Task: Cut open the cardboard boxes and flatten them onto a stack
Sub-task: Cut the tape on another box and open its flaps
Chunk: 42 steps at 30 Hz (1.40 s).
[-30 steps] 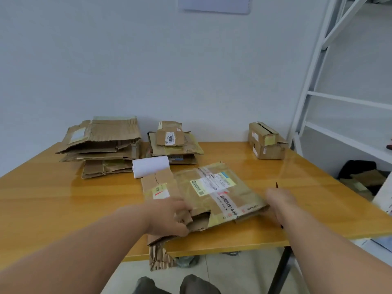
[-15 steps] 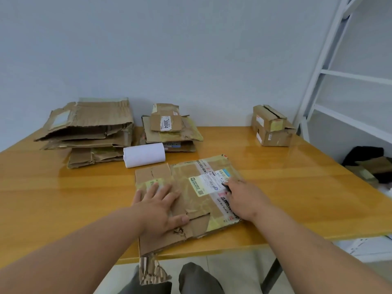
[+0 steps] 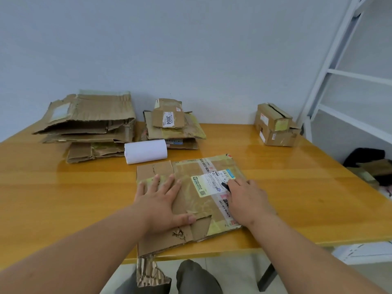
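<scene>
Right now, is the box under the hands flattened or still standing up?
Flattened. The box lies flat on the table, the left hand pressing it with spread fingers.

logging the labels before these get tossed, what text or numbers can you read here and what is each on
"3004": white label on the small flattened box atop the middle stack.
"400-030-555", cut off at the end: printed tape on the flattened box under both hands.
"HEY HEY BLACK", roughly: same tape, nearer the right hand.
Shipping label: too small to read.
Labels on the unopened boxes: blurred.
</scene>
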{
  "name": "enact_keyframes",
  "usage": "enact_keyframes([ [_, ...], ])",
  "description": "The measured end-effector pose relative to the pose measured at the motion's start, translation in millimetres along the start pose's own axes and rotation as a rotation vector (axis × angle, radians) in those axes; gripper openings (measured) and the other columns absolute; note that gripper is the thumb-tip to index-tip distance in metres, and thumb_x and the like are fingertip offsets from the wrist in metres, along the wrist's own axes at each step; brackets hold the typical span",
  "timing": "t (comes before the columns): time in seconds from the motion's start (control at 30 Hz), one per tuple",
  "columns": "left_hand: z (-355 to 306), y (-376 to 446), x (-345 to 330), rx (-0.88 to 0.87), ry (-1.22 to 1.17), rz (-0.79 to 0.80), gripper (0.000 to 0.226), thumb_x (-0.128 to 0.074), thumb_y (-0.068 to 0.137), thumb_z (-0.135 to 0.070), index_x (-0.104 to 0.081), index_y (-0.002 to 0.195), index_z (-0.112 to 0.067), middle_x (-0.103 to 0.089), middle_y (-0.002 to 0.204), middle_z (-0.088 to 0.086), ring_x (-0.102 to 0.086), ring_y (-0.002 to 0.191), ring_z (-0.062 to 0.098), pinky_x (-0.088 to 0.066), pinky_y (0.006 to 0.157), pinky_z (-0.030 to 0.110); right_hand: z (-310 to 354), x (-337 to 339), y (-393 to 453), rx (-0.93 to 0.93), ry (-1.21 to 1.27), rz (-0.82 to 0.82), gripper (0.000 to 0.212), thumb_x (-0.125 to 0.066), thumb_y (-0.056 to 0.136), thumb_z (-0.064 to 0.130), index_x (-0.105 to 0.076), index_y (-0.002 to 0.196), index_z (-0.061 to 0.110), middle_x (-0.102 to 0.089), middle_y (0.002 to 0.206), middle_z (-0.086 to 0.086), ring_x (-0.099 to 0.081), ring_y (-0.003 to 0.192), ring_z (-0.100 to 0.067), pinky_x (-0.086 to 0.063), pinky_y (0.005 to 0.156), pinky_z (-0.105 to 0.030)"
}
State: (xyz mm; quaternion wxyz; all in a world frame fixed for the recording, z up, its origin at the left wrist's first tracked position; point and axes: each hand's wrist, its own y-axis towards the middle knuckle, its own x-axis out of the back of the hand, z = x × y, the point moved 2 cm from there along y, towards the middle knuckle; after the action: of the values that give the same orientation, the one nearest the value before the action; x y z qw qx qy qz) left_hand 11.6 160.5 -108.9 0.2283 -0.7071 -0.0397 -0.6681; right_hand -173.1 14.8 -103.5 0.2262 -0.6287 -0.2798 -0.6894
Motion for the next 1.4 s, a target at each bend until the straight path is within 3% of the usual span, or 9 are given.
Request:
enact_keyframes([
  [0.2,6.8,-10.6,-3.0,0.058,-0.090,-0.032,0.115,-0.004,0.056,-0.098,0.018,0.152,-0.039,0.023,0.160,-0.014,0.023,0.148,0.021,0.009,0.118,0.056,4.9,3.9,-2.0,-0.029,0.019,0.022,0.022,-0.036,0.099,0.025,-0.049,0.116,0.024,-0.048,0.128,0.003,-0.042,0.111,-0.024,-0.041,0.084,-0.038],
  [0.33,25.8,-22.4,-6.5,0.285,-0.303,-0.072,0.124,-0.027,0.059,-0.099,0.014,0.155,-0.032,0.017,0.163,-0.001,0.016,0.150,0.026,0.002,0.121,0.048,-1.7,14.1,-1.4,-0.093,0.038,0.107,0.024,-0.039,0.100,0.038,-0.053,0.113,0.023,-0.050,0.126,0.001,-0.042,0.108,-0.027,-0.046,0.090,-0.043],
  [0.57,20.7,-31.8,4.8,0.415,-0.424,-0.087,0.116,-0.054,0.067,-0.086,-0.010,0.156,-0.026,-0.026,0.158,0.007,-0.024,0.145,0.031,-0.025,0.116,0.051,-4.0,13.9,-8.0,-0.320,0.123,0.148,0.032,-0.041,0.089,0.038,-0.050,0.118,0.027,-0.052,0.104,-0.003,-0.049,0.107,-0.033,-0.046,0.088,-0.043],
  [0.7,24.2,-41.0,21.5,0.452,-0.637,-0.106,0.088,-0.078,0.074,-0.045,-0.033,0.147,-0.027,-0.054,0.130,0.007,-0.054,0.115,0.028,-0.049,0.097,0.044,-12.4,19.0,-4.4,-0.413,0.259,0.150,0.032,-0.039,0.096,0.025,-0.049,0.126,0.023,-0.060,0.104,-0.005,-0.057,0.099,-0.029,-0.049,0.080,-0.037],
  [0.83,31.0,-58.1,36.6,0.491,-0.966,-0.156,0.075,-0.070,0.084,-0.004,-0.037,0.148,-0.026,-0.056,0.106,0.003,-0.055,0.101,0.025,-0.052,0.086,0.043,-22.6,28.5,-15.8,-0.535,0.627,0.065,0.028,-0.038,0.102,0.021,-0.048,0.126,0.010,-0.055,0.094,-0.005,-0.052,0.090,-0.027,-0.039,0.062,-0.032],
  [0.93,36.9,-67.6,43.8,0.482,-1.096,-0.210,0.090,-0.069,0.083,0.003,-0.024,0.154,-0.029,-0.052,0.128,0.007,-0.051,0.104,0.027,-0.049,0.084,0.043,-34.5,29.6,-24.4,-0.703,0.887,0.085,0.034,-0.040,0.101,0.016,-0.043,0.133,0.006,-0.055,0.103,-0.012,-0.052,0.090,-0.030,-0.040,0.064,-0.033],
  [1.13,48.6,-74.7,59.2,0.473,-1.119,-0.266,0.095,-0.079,0.077,-0.005,-0.027,0.153,-0.028,-0.054,0.131,0.010,-0.057,0.106,0.033,-0.055,0.085,0.050,-35.0,44.1,-48.5,-0.755,1.235,0.216,0.022,-0.049,0.096,0.010,-0.058,0.076,0.005,-0.056,0.069,-0.011,-0.049,0.060,-0.024,-0.034,0.052,-0.029],
  [1.3,54.3,-79.6,72.3,0.420,-0.811,-0.295,0.075,-0.076,0.082,-0.016,-0.040,0.149,-0.019,-0.059,0.109,0.001,-0.055,0.088,0.017,-0.045,0.067,0.028,-30.0,43.5,-51.7,-0.691,1.393,0.252,0.019,-0.046,0.098,0.015,-0.062,0.094,0.004,-0.057,0.071,-0.009,-0.050,0.057,-0.020,-0.032,0.040,-0.025],
  [1.4,60.5,-83.5,83.7,0.405,-0.688,-0.297,0.079,-0.074,0.084,-0.020,-0.034,0.151,-0.020,-0.057,0.117,0.002,-0.052,0.089,0.015,-0.040,0.066,0.025,-23.2,48.3,-53.7,-0.616,1.450,0.271,0.019,-0.044,0.100,0.011,-0.061,0.094,0.006,-0.060,0.066,-0.008,-0.051,0.048,-0.017,-0.031,0.033,-0.021],
])
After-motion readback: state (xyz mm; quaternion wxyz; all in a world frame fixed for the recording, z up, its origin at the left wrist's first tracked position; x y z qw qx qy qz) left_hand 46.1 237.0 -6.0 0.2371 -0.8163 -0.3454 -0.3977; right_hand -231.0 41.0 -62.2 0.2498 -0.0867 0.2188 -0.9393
